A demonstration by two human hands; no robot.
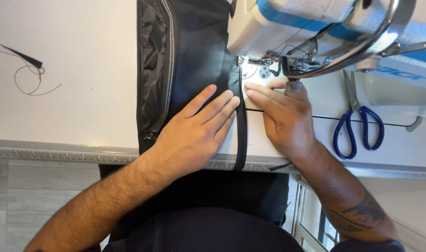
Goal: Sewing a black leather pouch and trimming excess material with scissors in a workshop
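Note:
A piece of black fabric (pixel 194 51) with a zipper (pixel 167 60) lies on the white sewing table (pixel 73 112) and hangs over its front edge. My left hand (pixel 194 133) rests flat on the fabric, fingers spread and pointing toward the machine. A black binding strip (pixel 242 135) runs along the fabric's right edge, down from the needle area (pixel 243 63). My right hand (pixel 280 114) lies flat on the table just right of the strip, its fingertips touching the strip's edge. Both hands press down and grip nothing.
The white sewing machine (pixel 325 28) with a blue stripe fills the upper right. Blue-handled scissors (pixel 357 126) lie on the table to the right. A black scrap with loose thread (pixel 28 70) lies at the far left. A ruler strip (pixel 59 153) edges the table front.

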